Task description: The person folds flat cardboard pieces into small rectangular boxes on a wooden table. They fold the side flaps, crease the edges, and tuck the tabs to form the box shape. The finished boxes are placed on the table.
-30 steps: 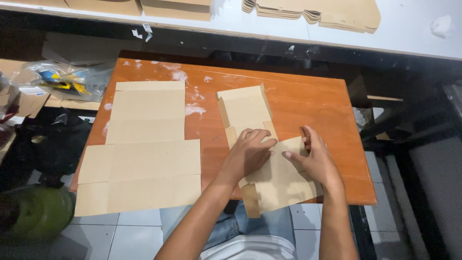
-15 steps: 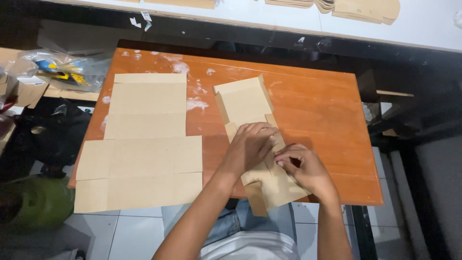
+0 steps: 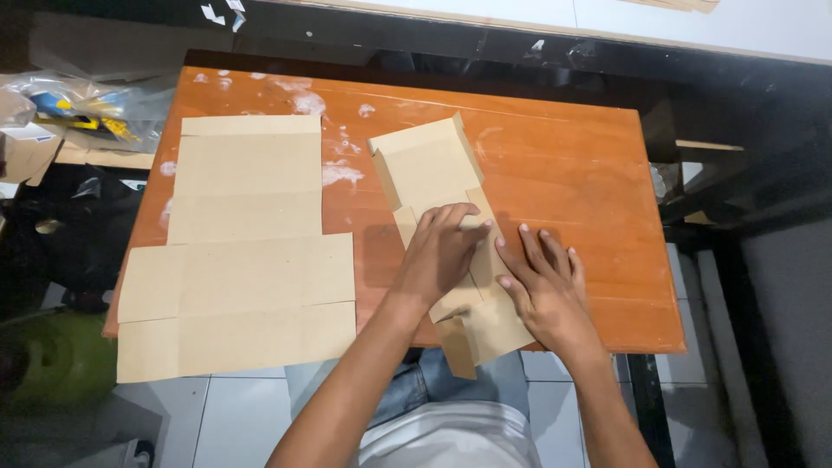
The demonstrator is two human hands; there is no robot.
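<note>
A narrow brown cardboard blank [image 3: 426,165] lies lengthwise on the orange wooden table [image 3: 572,182], its near end hanging over the front edge. My left hand [image 3: 440,253] presses flat on the middle of this blank, fingers spread forward. My right hand [image 3: 544,286] lies flat beside it, palm down on the blank's right side and the table, fingers apart. Neither hand grips anything. To the left lies a large flat stack of cardboard blanks [image 3: 234,251], untouched.
A clear plastic bag with coloured items [image 3: 82,108] sits off the table's left end. A green round object [image 3: 52,360] is on the floor at the lower left. A white surface [image 3: 693,22] runs along the far side.
My right hand has let go of the folded flap and moved down to lie flat. The flap is now pressed flat. My left hand stays on the blank.
</note>
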